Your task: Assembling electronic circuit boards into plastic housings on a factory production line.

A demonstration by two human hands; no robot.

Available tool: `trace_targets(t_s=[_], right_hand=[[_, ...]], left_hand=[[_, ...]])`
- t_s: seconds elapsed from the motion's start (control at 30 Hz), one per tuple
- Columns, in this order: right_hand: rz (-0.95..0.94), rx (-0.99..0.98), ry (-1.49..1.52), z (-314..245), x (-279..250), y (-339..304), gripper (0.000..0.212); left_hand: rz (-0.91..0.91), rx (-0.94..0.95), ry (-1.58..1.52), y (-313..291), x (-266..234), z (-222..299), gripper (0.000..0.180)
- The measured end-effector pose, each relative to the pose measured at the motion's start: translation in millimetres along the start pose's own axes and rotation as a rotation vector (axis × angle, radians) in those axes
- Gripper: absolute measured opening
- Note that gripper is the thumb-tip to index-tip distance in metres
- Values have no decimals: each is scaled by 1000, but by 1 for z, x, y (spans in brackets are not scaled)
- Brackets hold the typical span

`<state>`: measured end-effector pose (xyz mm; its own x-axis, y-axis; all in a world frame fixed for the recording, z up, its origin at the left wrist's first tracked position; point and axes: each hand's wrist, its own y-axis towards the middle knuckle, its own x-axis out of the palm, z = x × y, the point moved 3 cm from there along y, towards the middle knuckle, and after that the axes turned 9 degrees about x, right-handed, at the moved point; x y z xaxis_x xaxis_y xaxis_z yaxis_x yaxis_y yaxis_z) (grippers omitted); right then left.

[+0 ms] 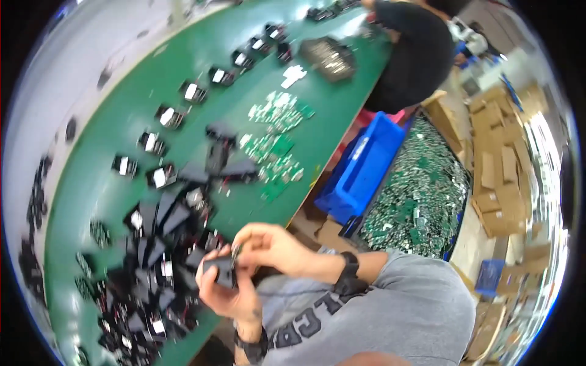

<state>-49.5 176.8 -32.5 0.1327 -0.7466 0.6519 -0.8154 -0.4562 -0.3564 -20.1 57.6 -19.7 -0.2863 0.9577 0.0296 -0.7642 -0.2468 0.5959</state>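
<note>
My left hand is closed around a small black plastic housing, with the thumb across its face. My right hand meets it from the right. Its thumb and fingertips pinch a small piece at the housing's upper edge; blur hides what kind of piece this is. Just left of my hands lies a heap of black plastic parts, some with white labels and thin wires. Green circuit boards are spread on the green table beyond my hands.
Black labelled units form a curved row along the table. A wrapped bundle lies at the far end, near a person in black. Right of the table stand a blue bin, a container of circuit boards and cardboard boxes.
</note>
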Motion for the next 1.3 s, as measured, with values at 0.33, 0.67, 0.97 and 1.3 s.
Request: trace_targets(t_s=[0.33,0.67,0.97,1.3], right_hand=[[8,-199,-542,-48,-24,3,17],[-140,-134,-453,-39,-13,-6,21],[64,-292,-660,-48,2,-23,23],[85,-189,-741,-56,8,-26,28]], left_hand=[[-101,-669,-547,19,4,0,67],[-206,-277,-92,27,9,-1,49],[-115,-406,-225,31,14,17,51],[-150,-397,-410,24,17,24,61]])
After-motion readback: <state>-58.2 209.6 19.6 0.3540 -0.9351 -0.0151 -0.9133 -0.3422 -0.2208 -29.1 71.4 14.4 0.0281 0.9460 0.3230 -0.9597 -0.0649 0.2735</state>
